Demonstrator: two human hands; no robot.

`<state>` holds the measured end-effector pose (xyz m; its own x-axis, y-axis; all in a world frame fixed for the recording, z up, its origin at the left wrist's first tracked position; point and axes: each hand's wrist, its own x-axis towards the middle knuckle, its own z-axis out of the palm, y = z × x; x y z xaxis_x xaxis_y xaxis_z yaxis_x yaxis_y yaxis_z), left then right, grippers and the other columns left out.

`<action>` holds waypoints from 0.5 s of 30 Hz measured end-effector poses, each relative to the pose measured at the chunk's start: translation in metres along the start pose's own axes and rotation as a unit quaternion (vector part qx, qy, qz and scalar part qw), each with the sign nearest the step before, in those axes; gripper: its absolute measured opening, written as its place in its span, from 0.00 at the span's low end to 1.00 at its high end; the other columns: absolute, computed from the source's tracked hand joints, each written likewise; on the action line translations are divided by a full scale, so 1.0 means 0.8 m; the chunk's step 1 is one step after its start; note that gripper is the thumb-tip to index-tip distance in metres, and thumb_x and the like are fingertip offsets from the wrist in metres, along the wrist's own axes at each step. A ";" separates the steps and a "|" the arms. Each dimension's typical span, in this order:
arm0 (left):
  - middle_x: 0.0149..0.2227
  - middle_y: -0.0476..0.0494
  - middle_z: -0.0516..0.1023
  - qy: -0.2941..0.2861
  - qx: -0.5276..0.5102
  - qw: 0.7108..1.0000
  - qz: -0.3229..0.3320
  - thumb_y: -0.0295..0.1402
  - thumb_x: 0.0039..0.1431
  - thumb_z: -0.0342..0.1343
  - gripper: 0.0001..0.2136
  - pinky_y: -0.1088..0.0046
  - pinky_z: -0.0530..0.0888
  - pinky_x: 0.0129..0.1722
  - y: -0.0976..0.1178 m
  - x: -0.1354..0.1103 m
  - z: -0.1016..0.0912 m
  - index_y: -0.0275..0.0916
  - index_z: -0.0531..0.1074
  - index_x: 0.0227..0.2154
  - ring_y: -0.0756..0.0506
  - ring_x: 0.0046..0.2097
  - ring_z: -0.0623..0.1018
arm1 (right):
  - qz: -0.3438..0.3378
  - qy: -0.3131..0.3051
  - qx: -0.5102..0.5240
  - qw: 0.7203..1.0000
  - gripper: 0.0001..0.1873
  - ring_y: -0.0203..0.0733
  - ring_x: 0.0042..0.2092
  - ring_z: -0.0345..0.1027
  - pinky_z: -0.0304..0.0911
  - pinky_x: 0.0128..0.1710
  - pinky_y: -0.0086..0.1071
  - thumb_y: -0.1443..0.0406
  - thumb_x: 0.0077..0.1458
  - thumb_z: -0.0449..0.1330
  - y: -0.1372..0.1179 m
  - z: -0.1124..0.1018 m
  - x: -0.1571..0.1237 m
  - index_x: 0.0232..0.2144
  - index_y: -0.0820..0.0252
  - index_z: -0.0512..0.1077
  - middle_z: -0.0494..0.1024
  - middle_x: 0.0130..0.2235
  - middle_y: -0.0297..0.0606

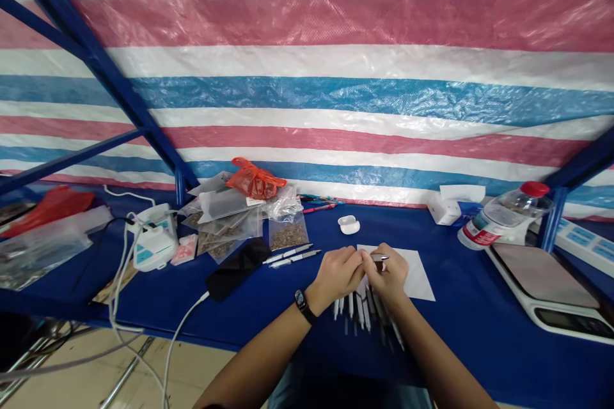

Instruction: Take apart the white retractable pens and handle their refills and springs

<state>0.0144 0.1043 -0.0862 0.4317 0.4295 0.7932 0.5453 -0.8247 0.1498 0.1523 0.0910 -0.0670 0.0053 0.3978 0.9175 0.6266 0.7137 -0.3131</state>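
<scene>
My left hand (338, 273) and my right hand (391, 276) meet at the fingertips over a sheet of white paper (419, 275). Both are closed on a pen (380, 258). Its silvery end shows beside my right thumb; the rest is hidden by my fingers. Just below my hands, several white and grey pens (362, 310) lie in a loose bunch, partly covered by my right wrist. Two white pens (295, 257) rest side by side to the left, near a black phone (238, 268).
Bags of small brown pieces (288, 234) and a red plastic bag (258, 179) are piled back left. A white earbud case (349, 225) sits behind my hands. To the right are a tissue pack (444, 208), a plastic jar (503, 214) and a scale (547, 275). Cables (115, 297) hang over the left edge.
</scene>
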 end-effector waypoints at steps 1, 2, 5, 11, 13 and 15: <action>0.24 0.48 0.69 0.000 0.002 1.000 -0.004 0.29 0.72 0.41 0.14 0.73 0.64 0.25 0.000 -0.001 0.000 0.39 0.67 0.30 0.49 0.25 0.70 | 0.013 -0.006 0.001 1.000 0.16 0.33 0.19 0.55 0.51 0.20 0.30 0.70 0.61 0.60 -0.001 -0.002 0.001 0.23 0.54 0.62 0.64 0.18 0.28; 0.24 0.48 0.69 0.003 0.004 1.000 -0.006 0.29 0.72 0.42 0.14 0.73 0.64 0.25 -0.001 -0.001 0.001 0.39 0.67 0.30 0.49 0.24 0.70 | 0.026 -0.012 0.004 1.000 0.17 0.33 0.19 0.56 0.52 0.19 0.29 0.69 0.62 0.60 -0.001 -0.003 0.002 0.22 0.55 0.62 0.64 0.18 0.28; 0.24 0.49 0.69 0.026 0.014 1.000 -0.007 0.31 0.74 0.40 0.14 0.73 0.64 0.24 -0.001 0.001 0.000 0.39 0.68 0.33 0.49 0.23 0.70 | 0.069 -0.036 0.014 0.997 0.20 0.32 0.19 0.60 0.57 0.20 0.27 0.66 0.64 0.60 -0.004 -0.006 0.005 0.20 0.55 0.62 0.66 0.18 0.29; 0.26 0.48 0.73 -0.008 0.034 0.999 -0.031 0.33 0.75 0.39 0.15 0.73 0.64 0.24 -0.008 -0.004 -0.003 0.38 0.70 0.38 0.49 0.25 0.74 | 0.172 -0.078 0.085 0.978 0.15 0.36 0.25 0.67 0.65 0.26 0.29 0.59 0.64 0.59 -0.005 -0.003 0.001 0.25 0.56 0.69 0.72 0.24 0.33; 0.28 0.46 0.75 -0.028 0.040 0.998 -0.043 0.35 0.75 0.39 0.15 0.73 0.66 0.26 -0.011 -0.007 -0.003 0.38 0.71 0.40 0.48 0.27 0.77 | 0.241 -0.083 0.156 0.954 0.13 0.39 0.29 0.70 0.67 0.30 0.32 0.55 0.60 0.62 -0.004 -0.001 -0.003 0.28 0.56 0.73 0.76 0.27 0.35; 0.30 0.45 0.77 -0.046 0.031 0.997 -0.047 0.36 0.75 0.39 0.16 0.72 0.67 0.27 -0.012 -0.010 -0.002 0.38 0.71 0.39 0.46 0.30 0.79 | 0.288 -0.063 0.211 0.932 0.13 0.41 0.31 0.71 0.69 0.32 0.33 0.53 0.53 0.68 -0.003 0.000 -0.006 0.29 0.55 0.74 0.77 0.28 0.35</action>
<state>0.0045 0.1081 -0.0926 0.4387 0.5385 0.7194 0.6294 -0.7555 0.1818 0.1510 0.0877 -0.0706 0.1374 0.8310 0.5390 0.1860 0.5129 -0.8381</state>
